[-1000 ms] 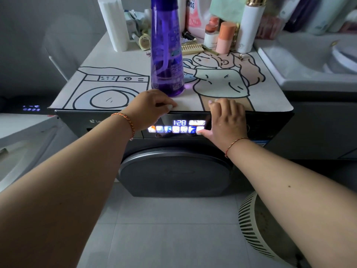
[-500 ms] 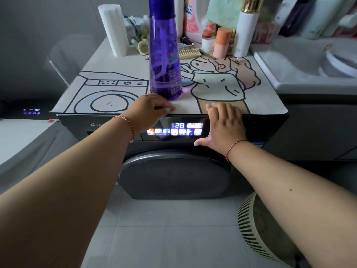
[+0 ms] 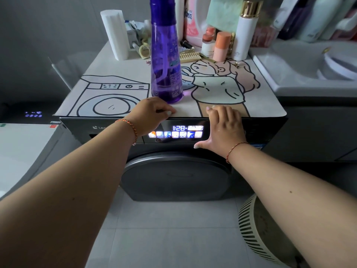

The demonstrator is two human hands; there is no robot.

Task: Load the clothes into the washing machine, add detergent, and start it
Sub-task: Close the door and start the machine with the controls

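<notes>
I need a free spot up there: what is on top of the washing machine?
A cartoon mat covers the top. On it stand a purple bottle, a white roll, a comb and cosmetic bottles. The lid beneath is hidden.

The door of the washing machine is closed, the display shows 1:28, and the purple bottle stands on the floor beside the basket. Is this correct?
Not quite. The purple bottle does not stand on the floor: it stands upright on the mat on top of the washing machine, just behind the left hand. The head view shows this. The door is closed and the display does read 1:28.
</notes>
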